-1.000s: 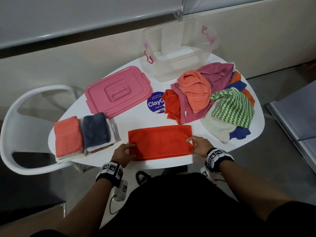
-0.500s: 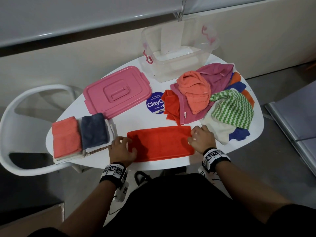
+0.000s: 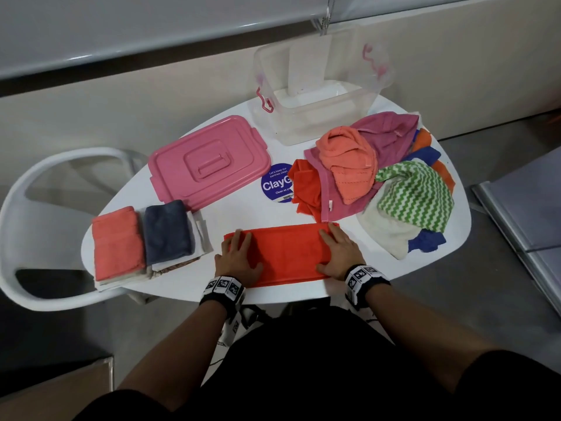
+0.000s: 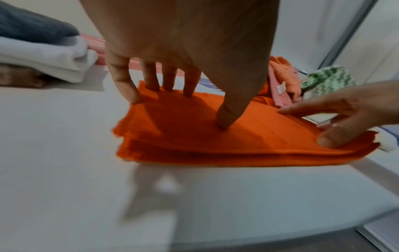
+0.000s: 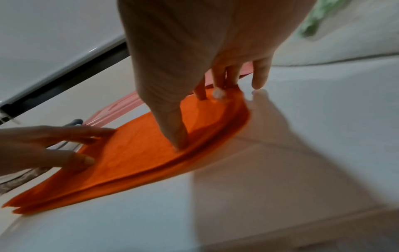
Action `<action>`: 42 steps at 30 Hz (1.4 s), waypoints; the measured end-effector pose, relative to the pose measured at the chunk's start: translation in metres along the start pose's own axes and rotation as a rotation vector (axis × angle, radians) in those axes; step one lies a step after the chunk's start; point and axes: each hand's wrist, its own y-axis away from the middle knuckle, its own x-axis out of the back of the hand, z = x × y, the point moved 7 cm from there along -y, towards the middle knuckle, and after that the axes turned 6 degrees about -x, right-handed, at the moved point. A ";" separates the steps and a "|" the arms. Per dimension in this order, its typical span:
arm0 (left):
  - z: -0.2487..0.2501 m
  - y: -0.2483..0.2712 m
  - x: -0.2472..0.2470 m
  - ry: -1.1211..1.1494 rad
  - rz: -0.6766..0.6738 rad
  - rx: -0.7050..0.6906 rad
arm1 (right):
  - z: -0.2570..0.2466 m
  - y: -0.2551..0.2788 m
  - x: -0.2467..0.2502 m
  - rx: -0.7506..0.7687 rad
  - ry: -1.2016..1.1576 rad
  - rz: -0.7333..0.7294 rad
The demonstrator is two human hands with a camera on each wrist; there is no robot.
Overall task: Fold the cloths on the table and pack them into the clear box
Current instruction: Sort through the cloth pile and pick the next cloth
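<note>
on the white table, near edge: our left hand, fingers straight, flat on the left end of the folded orange cloth; our right hand, fingers straight, flat on its right end; clear box beyond the cloth, far edge.

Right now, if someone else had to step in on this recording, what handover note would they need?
Left hand: flat, pressing the left end of the orange cloth.
Right hand: flat on its right end.
The orange cloth lies folded into a long strip at the table's near edge.
Done: two folded stacks at the left.
Left: finish this fold, fold the loose pile at the right, pack everything into the clear box, which looks empty. Its pink lid lies beside it.
</note>
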 end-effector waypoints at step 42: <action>-0.032 0.024 0.020 1.113 -0.008 0.481 | -0.048 0.016 0.033 0.062 -0.490 0.048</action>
